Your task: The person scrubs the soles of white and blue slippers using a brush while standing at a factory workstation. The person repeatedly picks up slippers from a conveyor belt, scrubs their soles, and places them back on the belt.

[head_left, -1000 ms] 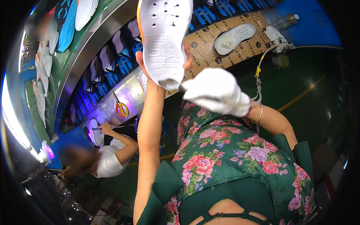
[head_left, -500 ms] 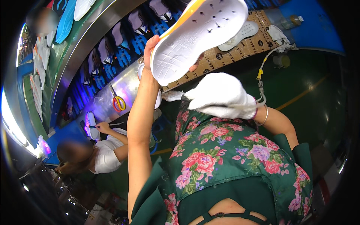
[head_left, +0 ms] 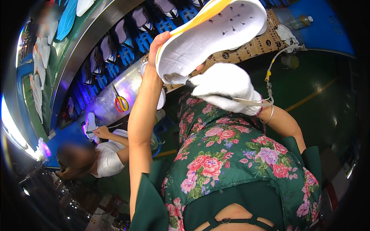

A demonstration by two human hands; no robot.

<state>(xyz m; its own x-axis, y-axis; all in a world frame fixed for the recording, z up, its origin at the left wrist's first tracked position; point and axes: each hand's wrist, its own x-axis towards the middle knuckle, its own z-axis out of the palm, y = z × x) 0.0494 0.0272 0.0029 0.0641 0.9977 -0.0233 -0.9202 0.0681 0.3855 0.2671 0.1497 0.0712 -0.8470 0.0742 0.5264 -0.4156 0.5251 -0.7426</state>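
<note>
My bare left hand (head_left: pixel 157 47) grips a white shoe sole (head_left: pixel 204 40) with an orange side band, its hollowed inner face turned toward me. Small dark-looking holes dot the wider far end of the sole. In a white knit glove, my right hand (head_left: pixel 227 85) is closed round a brush (head_left: pixel 175 78) with a dark ferrule; the glove hides most of its handle. The bristles touch the sole's near, narrower end. A thin clear tube (head_left: pixel 266 102) runs along the gloved hand and wrist.
Behind the sole lies printed brown cardboard (head_left: pixel 246 54) on the bench. Scissors (head_left: pixel 121 103) with red and yellow handles lie left of my forearm. Several shoe uppers (head_left: pixel 122 34) stand on blue holders along the line. A co-worker (head_left: pixel 110 156) handles another sole at lower left.
My right hand has moved up and slightly left, bringing the brush onto the sole's near end. The sole has shifted a little to the right.
</note>
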